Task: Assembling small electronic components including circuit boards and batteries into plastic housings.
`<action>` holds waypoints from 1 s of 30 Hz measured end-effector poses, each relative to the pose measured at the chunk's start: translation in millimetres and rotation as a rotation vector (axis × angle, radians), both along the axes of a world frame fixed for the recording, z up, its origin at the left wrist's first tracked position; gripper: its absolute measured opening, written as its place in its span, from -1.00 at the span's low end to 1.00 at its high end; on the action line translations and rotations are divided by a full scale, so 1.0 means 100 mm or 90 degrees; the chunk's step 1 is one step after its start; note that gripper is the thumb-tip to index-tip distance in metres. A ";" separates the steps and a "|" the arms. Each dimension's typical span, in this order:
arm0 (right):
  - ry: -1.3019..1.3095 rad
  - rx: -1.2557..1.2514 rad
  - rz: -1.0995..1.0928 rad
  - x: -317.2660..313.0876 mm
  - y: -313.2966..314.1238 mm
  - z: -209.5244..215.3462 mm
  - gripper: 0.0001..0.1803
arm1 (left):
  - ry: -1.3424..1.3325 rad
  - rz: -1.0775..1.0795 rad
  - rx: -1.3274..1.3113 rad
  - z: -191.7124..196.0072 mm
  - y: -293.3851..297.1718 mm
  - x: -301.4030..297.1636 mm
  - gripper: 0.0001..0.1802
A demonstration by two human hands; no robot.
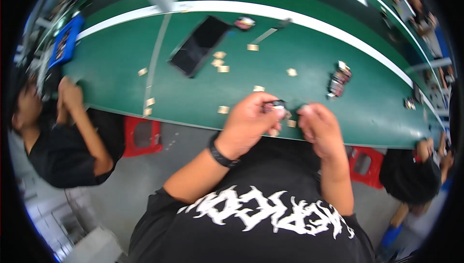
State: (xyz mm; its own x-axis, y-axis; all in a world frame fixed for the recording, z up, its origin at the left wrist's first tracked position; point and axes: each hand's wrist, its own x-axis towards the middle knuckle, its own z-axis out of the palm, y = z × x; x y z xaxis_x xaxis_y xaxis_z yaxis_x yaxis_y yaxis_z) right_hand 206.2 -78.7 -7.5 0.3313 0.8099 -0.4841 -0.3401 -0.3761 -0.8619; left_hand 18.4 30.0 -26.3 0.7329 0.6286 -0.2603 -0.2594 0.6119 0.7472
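Observation:
My left hand (pixel 249 123) is closed around a small dark part with a red and white end (pixel 275 106), held just above the near edge of the green table (pixel 193 89). A black band sits on that wrist. My right hand (pixel 320 130) is curled beside it, fingertips pinched near the same small part; what it grips is hidden. A small tan square (pixel 291 123) lies between the two hands on the table edge.
Several tan squares (pixel 220 62) are scattered over the table. A black tray (pixel 198 45) lies at the back, a pile of small dark parts (pixel 339 80) to the right. People sit at left (pixel 63 132) and right (pixel 411 176). Red stools (pixel 140 135) stand below.

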 end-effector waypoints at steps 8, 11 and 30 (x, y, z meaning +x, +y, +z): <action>-0.009 0.057 -0.057 0.01 -0.12 0.06 -0.85 | 0.138 0.207 0.205 0.25 0.24 -0.75 -0.74; -0.008 0.027 -0.073 0.04 -0.20 0.03 -0.85 | 0.313 0.416 0.377 0.32 0.59 -1.28 -0.74; -0.136 -0.079 -0.455 0.28 -1.21 0.32 -0.80 | 1.171 0.302 1.050 -0.16 2.61 -3.31 -0.30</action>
